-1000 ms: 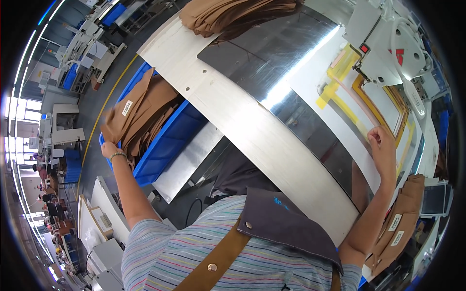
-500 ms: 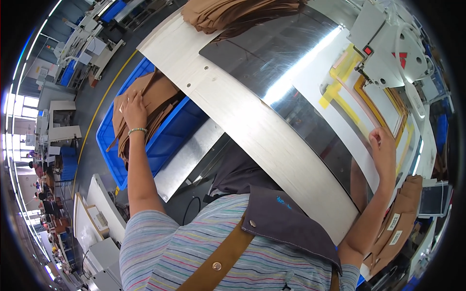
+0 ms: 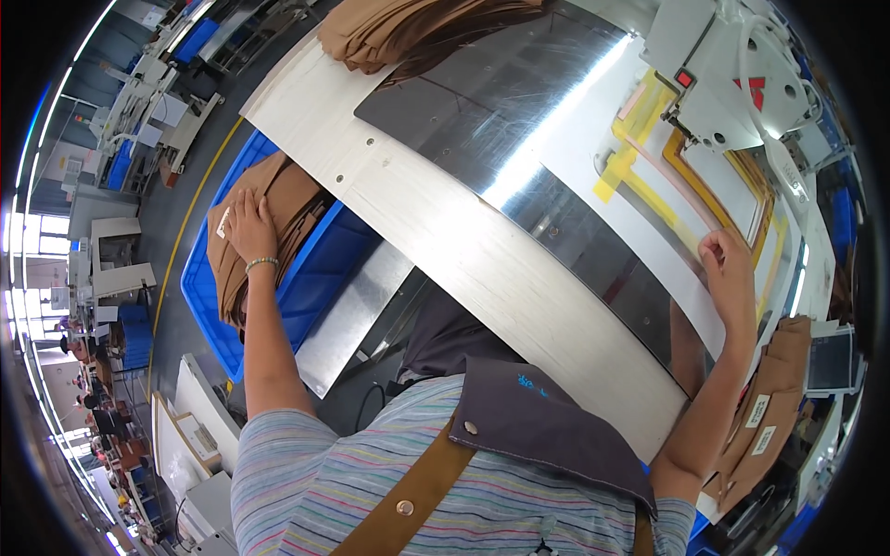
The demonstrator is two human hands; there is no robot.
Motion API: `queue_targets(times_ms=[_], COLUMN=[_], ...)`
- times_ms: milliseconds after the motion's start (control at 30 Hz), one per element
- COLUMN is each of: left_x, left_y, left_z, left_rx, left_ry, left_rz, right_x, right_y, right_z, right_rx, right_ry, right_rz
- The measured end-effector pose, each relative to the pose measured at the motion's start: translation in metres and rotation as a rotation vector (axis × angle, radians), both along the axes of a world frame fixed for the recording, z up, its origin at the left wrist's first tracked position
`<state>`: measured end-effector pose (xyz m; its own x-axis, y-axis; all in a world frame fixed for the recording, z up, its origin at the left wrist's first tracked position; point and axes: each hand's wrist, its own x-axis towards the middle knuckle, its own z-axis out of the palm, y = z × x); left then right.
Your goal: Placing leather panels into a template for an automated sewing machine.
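Observation:
My left hand (image 3: 252,227) lies palm down, fingers stretched out, on a pile of brown fabric pieces (image 3: 234,276) in a blue bin (image 3: 320,264). A small white label shows beside its fingers. On the right, my right hand (image 3: 730,264) is closed with curled fingers at the near edge of a yellow-brown template frame (image 3: 763,199). Whether anything is inside those fingers is hidden. The frame sits under a white sewing machine head (image 3: 732,88), and yellow tape (image 3: 612,176) is stuck on the white sheet (image 3: 640,246) beside it.
Another thick stack of brown fabric (image 3: 366,37) rests at the table's far side. A shiny metal plate (image 3: 454,120) covers part of the pale tabletop (image 3: 408,199). At right hang labelled brown pieces (image 3: 765,403) near a small screen (image 3: 832,361).
The raised brown piece under my left hand now lies flatter on the pile, and its white label has come into sight. My right hand stays by the frame. The whole view has shifted slightly.

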<state>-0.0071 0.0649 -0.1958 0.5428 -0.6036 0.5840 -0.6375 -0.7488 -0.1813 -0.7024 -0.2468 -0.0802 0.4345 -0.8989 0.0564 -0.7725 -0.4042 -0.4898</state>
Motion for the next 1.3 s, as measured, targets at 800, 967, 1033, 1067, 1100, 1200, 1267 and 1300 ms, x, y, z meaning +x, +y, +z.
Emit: queue_targets(times_ms=[800, 967, 1033, 1067, 1100, 1200, 1267, 1300], left_x=[0.053, -0.111, -0.171, -0.218, -0.266, -0.356, -0.398, -0.414], left_y=[-0.033, -0.149, -0.196, -0.214, -0.228, -0.256, -0.277, -0.288], left_z=[0.026, 0.127, 0.137, 0.138, 0.141, 0.132, 0.123, 0.117], left_rx=[0.030, -0.441, -0.454, -0.401, -0.343, 0.033, 0.139, 0.154], left_ry=[0.237, -0.029, 0.095, 0.261, 0.425, 0.708, 0.666, 0.713], left_rz=[-0.185, -0.791, -1.095, -1.188, -1.276, -1.535, -1.711, -1.764], right_x=[-0.034, -0.038, -0.035, -0.034, -0.032, -0.038, -0.033, -0.032], right_y=[0.022, 0.038, 0.044, 0.049, 0.052, 0.061, 0.064, 0.065], right_z=[0.015, -0.021, -0.026, -0.026, -0.026, -0.034, -0.028, -0.027], right_rx=[-0.313, -0.331, -0.400, -0.441, -0.484, -0.443, -0.448, -0.448], right_ry=[0.182, 0.215, 0.221, 0.227, 0.227, 0.212, 0.216, 0.225], right_rz=[0.103, 0.046, 0.012, 0.006, 0.001, -0.028, -0.015, -0.005])
